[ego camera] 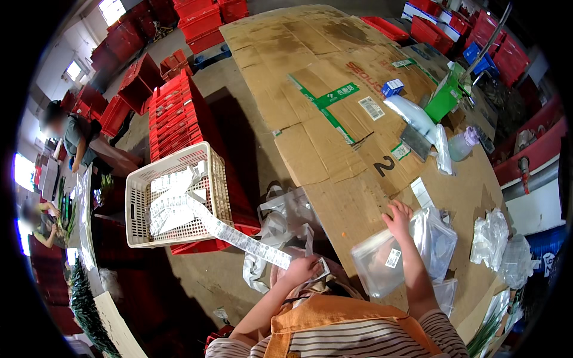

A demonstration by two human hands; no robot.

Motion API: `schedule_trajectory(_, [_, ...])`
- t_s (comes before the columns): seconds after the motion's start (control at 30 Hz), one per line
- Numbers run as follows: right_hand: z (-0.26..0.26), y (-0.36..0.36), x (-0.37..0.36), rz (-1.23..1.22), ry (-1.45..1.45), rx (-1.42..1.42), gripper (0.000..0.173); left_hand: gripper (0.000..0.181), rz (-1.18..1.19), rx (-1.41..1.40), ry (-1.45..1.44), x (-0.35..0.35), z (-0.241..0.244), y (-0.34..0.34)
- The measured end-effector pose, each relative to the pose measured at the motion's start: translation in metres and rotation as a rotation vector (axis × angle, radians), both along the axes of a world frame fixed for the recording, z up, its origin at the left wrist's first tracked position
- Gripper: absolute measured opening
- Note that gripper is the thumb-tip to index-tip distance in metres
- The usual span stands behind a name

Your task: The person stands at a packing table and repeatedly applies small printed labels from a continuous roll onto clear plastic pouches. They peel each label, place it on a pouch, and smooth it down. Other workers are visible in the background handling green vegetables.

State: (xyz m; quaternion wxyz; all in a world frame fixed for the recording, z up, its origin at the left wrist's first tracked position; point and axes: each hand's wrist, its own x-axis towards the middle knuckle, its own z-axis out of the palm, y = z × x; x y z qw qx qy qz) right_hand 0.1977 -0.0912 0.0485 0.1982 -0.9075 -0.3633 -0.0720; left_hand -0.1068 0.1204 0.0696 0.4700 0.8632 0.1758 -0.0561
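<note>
My left hand [301, 271] grips a long strip of printed labels [250, 241] near my waist. From that hand the strip runs up to a white perforated plastic basket [179, 241], where more labels lie in a loose heap [172, 210]. A short end of labels [322, 268] sticks out past my fingers. My right hand [398, 218] is spread, palm down, at the upper edge of a stack of clear plastic bags [371, 259]; whether it touches them is hard to tell. One label [393, 258] lies on the top bag, beside my forearm.
Flattened cardboard [313, 147] covers the table. On it stand a green box [445, 96], a lidded bottle [463, 143] and a small blue box [392, 87]. Crumpled plastic [489, 239] lies at right. Stacked red crates [172, 116] support the basket. Two people work at far left.
</note>
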Motion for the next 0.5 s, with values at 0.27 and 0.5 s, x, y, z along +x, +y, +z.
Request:
schedule_trajectory(0.27, [0.014, -0.004, 0.006, -0.021, -0.058, 0.05, 0.033, 0.024, -0.083, 0.056, 0.019, 0.01, 0.008, 0.003])
schedule_trajectory(0.5, [0.023, -0.013, 0.027, -0.125, 0.138, 0.02, 0.03, 0.026, -0.117, 0.035, 0.1, 0.013, 0.004, 0.007])
